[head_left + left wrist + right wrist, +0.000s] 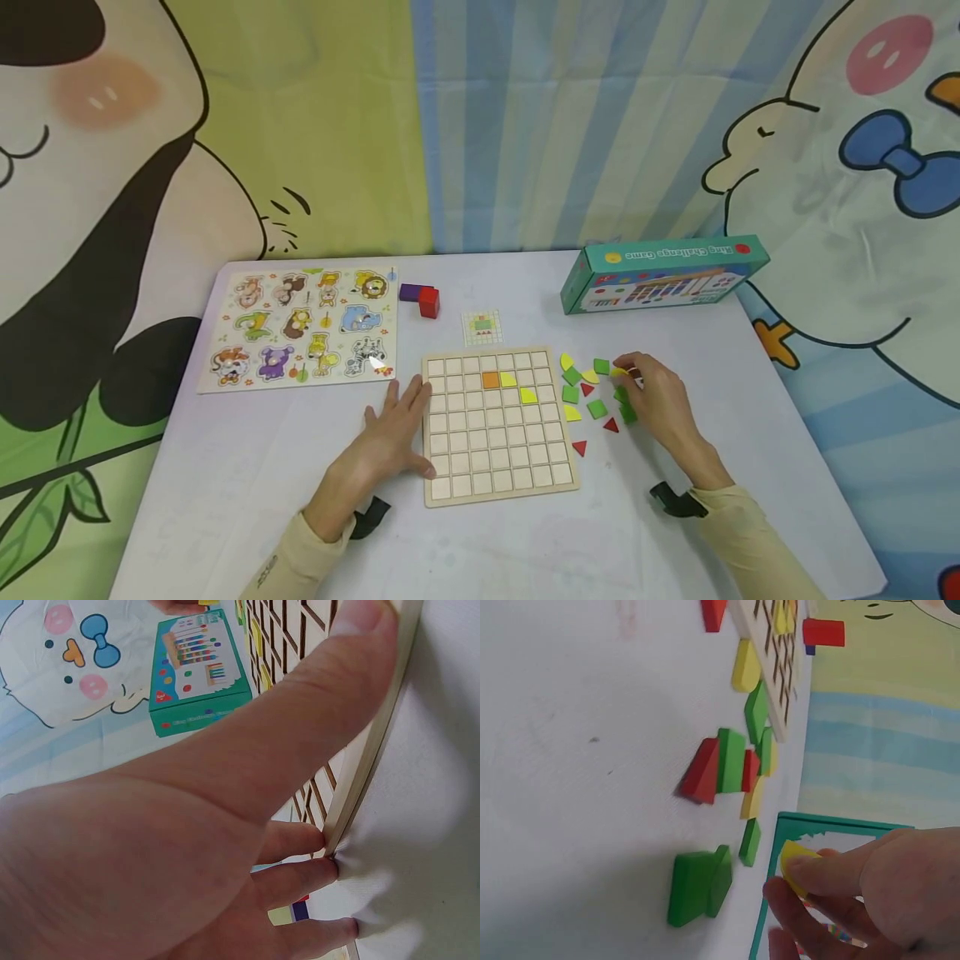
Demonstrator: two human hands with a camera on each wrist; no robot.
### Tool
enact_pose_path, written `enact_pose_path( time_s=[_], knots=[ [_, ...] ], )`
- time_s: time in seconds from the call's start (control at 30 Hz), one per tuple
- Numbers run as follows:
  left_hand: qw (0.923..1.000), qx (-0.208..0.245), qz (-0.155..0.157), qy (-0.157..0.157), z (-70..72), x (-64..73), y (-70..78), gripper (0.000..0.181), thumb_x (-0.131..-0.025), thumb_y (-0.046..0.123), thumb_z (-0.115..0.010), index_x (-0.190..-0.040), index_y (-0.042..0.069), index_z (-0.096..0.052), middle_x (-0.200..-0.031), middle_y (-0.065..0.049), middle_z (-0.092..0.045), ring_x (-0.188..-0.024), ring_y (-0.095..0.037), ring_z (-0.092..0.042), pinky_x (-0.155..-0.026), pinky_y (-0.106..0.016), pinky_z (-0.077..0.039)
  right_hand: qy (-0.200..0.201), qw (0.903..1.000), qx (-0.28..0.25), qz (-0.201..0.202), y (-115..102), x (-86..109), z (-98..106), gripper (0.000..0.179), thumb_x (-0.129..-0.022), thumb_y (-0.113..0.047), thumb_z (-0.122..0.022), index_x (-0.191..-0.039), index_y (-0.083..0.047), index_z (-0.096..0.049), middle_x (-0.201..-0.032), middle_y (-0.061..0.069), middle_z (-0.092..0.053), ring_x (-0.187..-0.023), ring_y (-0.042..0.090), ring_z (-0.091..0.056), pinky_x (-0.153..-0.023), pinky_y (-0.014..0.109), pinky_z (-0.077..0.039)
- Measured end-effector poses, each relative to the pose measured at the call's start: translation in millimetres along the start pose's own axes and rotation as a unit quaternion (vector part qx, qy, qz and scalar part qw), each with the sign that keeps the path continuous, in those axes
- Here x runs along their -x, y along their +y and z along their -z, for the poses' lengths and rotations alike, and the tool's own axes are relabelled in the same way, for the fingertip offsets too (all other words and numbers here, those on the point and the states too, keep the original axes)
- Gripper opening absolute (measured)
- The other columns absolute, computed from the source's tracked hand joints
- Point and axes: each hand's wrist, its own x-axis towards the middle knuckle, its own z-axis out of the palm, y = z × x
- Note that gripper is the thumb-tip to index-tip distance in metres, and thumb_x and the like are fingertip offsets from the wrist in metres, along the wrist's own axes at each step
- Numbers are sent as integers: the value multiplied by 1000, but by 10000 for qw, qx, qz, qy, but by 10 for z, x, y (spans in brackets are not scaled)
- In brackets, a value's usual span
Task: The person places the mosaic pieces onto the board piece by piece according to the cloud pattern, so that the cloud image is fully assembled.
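Observation:
My right hand (662, 402) pinches a yellow quarter-circle tile (794, 864) between thumb and fingertips, above the loose tiles right of the board. With fingers spread, my left hand (392, 432) rests along the left edge of the wooden grid board (487, 497), its thumb on the frame in the left wrist view. An orange square (491, 381) and two yellow quarter-circles, one beside it (508, 379) and one lower right (528, 395), sit in the grid cells. Green squares (597, 408), red triangles (611, 426) and yellow quarter-circles (572, 412) lie scattered beside the board.
A small pattern card (482, 328) lies behind the board. At the back right stands a green game box (666, 275). An animal puzzle board (300, 329) lies at the back left, beside a red block (429, 302) and a purple block (414, 292).

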Motion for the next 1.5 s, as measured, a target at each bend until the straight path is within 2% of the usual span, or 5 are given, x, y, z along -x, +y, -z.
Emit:
enact_pose_path(
  time_s=[0.27, 0.43, 0.8, 1.07, 1.5],
  knots=[
    [10000, -29, 25, -30, -6, -15, -12, 128, -62, 25, -97, -162, 5, -19, -171, -15, -9, -156, -47, 2, -112, -81, -8, -548, 9946, -598, 642, -225, 15, -6, 33, -89, 0, -74, -122, -5, -71, -114, 6, -72, -95, 19, -68, -80, 39, -60],
    [10000, -33, 26, -37, -18, -24, -19, 128, -62, 26, -97, -162, 5, -19, -171, -15, -9, -156, -47, 2, -112, -81, -8, -914, 9879, -1053, 677, -367, 24, -72, 26, -89, -7, -77, -114, -10, -70, -105, -2, -72, -89, 12, -68, -73, 27, -59],
    [10000, 36, 26, -4, -19, -10, -2, 128, -61, 24, -97, -162, 5, -21, -171, -15, -9, -156, -47, 2, -112, -81, -7, -1999, 9647, -1521, 788, -609, 25, -311, 21, -89, -14, -78, -109, -14, -74, -103, -5, -73, -87, 6, -68, -79, 25, -58],
    [10000, 26, 19, -5, -14, -14, 2, 128, -61, 23, -97, -162, 5, -21, -171, -15, -9, -156, -47, 3, -111, -82, -7, -1911, 9643, -1241, 1350, -699, 54, -412, 19, -89, -12, -78, -107, -11, -76, -105, 1, -73, -87, 6, -64, -77, 25, -56],
    [10000, 0, -8, 0, 5, -17, 7, 128, -60, 24, -97, -162, 5, -21, -171, -15, -8, -156, -48, 2, -111, -82, -7, -1482, 9700, -771, 1766, -680, 106, -492, 20, -88, -10, -79, -107, -10, -80, -104, 1, -67, -90, 12, -65, -75, 25, -57]
  ],
)
